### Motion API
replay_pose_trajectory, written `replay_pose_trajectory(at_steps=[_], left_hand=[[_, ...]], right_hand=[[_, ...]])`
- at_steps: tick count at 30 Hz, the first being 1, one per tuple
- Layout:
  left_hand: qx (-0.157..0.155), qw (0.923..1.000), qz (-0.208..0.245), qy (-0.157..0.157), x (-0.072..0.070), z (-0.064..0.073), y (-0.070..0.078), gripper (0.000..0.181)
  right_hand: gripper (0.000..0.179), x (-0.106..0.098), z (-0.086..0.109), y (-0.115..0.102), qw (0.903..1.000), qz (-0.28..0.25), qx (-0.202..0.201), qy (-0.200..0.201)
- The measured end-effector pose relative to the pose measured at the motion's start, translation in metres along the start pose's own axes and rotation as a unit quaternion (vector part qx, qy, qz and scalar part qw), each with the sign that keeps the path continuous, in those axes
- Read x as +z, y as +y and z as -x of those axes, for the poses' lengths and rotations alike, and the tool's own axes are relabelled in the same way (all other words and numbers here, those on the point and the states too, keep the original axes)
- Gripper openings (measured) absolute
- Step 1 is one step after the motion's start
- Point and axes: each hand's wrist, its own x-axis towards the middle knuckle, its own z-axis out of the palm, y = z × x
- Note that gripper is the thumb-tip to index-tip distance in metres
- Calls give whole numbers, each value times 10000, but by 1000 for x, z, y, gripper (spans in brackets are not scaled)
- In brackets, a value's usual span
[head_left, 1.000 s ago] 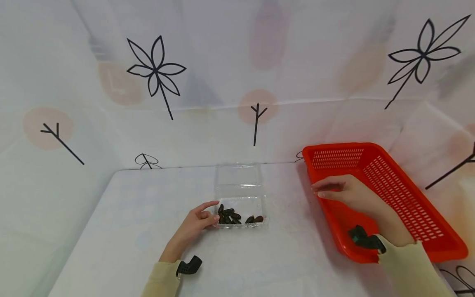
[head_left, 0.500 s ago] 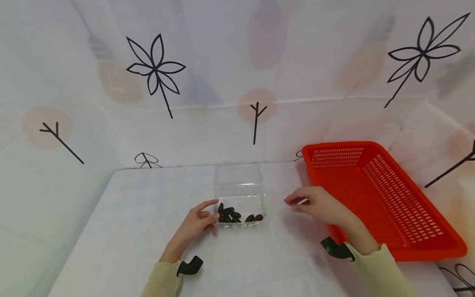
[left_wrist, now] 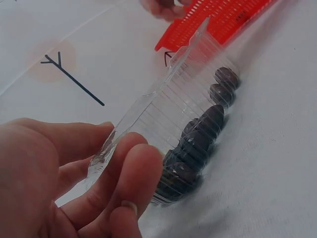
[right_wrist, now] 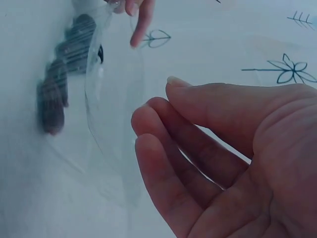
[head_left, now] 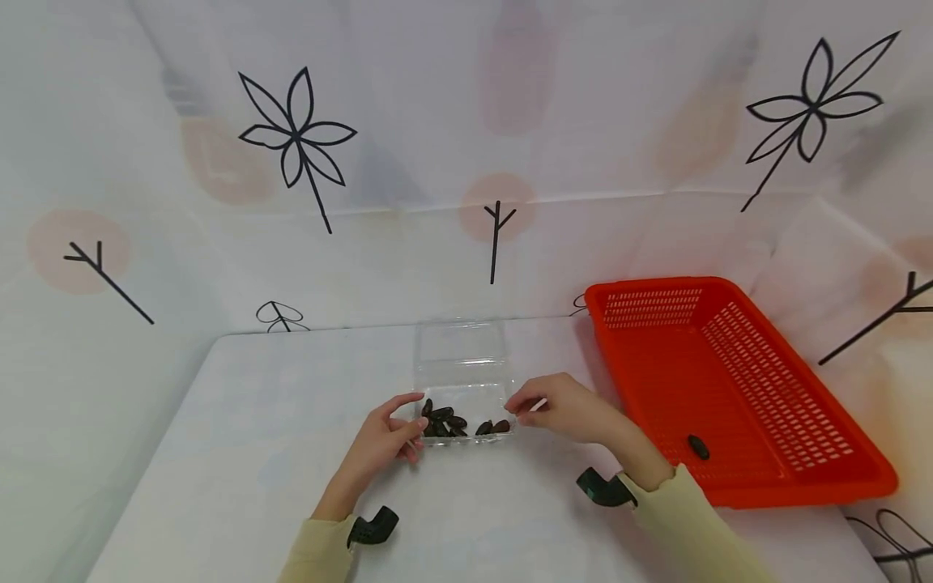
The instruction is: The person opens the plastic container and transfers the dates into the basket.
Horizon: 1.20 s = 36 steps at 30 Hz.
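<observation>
A clear plastic clamshell box (head_left: 466,395) stands with its lid up, holding several dark, shiny oval fruits (head_left: 445,421) toward its near left and two more (head_left: 492,427) at its near right. My left hand (head_left: 382,437) pinches the box's left rim between thumb and fingers, plainest in the left wrist view. At the box's right edge is my right hand (head_left: 557,405), its fingers loosely bent. The right wrist view shows nothing between that hand's thumb and fingertips (right_wrist: 151,148). One dark oval fruit (head_left: 698,447) lies inside the red basket.
The red plastic basket (head_left: 809,492) with slotted walls sits on the right of the white-covered table (head_left: 277,405). A white cloth backdrop (head_left: 408,267) with leaf and twig drawings rises behind the table.
My right hand has moved left from over the red basket to the box's right edge. The dark fruit in the basket, hidden before, now shows. My left hand stays on the box.
</observation>
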Motion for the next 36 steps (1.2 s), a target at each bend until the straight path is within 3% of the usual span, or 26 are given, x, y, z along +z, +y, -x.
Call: replay_pose_trajectory(at_steps=[4, 10, 18, 22, 26, 31, 36], left_hand=[[22, 9999, -41, 89, 0, 1, 1, 49], [133, 9998, -113, -19, 3, -1, 4, 44], [106, 9995, -262, 115, 4, -4, 0, 41], [67, 9996, -229, 173, 4, -4, 1, 40], [72, 9997, -133, 177, 5, -4, 0, 40], [117, 9998, -79, 170, 5, -5, 0, 40], [127, 9998, -32, 175, 4, -3, 1, 40]], right_hand=[[17, 13, -16, 3, 9996, -270, -46, -103], [17, 21, -38, 10, 9983, -418, 34, -416], [22, 27, -74, 8, 9873, -265, 189, -1554], [28, 27, -93, 6, 9740, 50, 374, -2233], [32, 27, -104, 2, 9602, 458, 786, -2640], [37, 28, -107, 0, 9506, 908, 1095, -2759], [36, 33, -109, -1, 9376, 1866, 1005, -2757]])
